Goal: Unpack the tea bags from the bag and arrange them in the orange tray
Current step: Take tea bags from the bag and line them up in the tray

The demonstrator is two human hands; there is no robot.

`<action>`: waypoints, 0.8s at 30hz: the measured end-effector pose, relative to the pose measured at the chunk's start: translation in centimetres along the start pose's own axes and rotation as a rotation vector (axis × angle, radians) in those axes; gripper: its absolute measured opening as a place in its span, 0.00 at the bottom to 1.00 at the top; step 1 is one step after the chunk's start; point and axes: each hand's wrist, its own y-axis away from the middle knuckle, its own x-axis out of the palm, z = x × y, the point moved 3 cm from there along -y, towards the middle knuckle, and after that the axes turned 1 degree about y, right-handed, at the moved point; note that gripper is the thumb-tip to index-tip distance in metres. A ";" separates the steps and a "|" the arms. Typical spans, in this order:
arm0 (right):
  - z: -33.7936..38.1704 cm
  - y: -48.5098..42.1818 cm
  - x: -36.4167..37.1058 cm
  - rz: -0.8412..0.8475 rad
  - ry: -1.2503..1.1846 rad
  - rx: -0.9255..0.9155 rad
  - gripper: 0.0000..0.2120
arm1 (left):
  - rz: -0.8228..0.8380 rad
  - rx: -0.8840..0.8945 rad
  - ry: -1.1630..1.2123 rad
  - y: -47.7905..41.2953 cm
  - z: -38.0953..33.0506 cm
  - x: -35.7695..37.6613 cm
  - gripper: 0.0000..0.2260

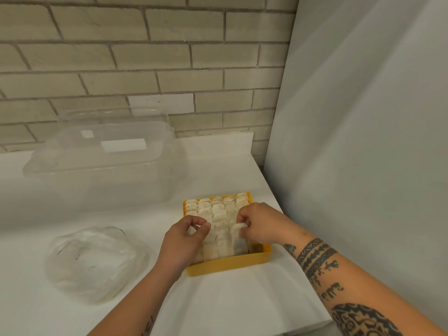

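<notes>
Tea bag (239,236) pinched by right hand (263,226) over tray (230,263), frame centre; left hand (184,238) curled beside rows of tea bags (218,212), grasp not discernible. Plastic bag (94,263) seen lower left.

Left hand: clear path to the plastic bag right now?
Likely yes: only bare counter lies between the left hand and the plastic bag, though it is pinching a tea bag.

Orange tray (228,264): shallow, rectangular, flat on the white counter (242,299), near its right edge. Tea bags (218,214): pale cream, in five overlapping rows running front to back, filling almost the whole tray; one at the near right is lifted above the rest. Bag (94,260): clear plastic, crumpled, lying left of the tray, apart from it.
</notes>
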 end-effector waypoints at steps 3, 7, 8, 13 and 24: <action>-0.1 -0.2 1.3 0.136 0.141 0.033 0.11 | 0.004 -0.003 -0.014 -0.2 0.3 0.2 0.03; -0.4 -0.7 2.5 0.195 0.198 0.069 0.11 | 0.014 0.000 -0.037 -0.5 0.6 0.5 0.03; -0.4 -0.8 2.7 0.187 0.215 0.071 0.11 | 0.015 -0.002 -0.038 -0.5 0.7 0.4 0.03; -0.6 -0.8 3.6 0.068 0.284 0.113 0.09 | 0.008 -0.012 -0.044 -0.6 0.7 0.4 0.03; 0.2 -0.7 3.5 -0.041 0.349 0.112 0.13 | 0.009 -0.018 -0.035 -0.4 0.5 0.2 0.03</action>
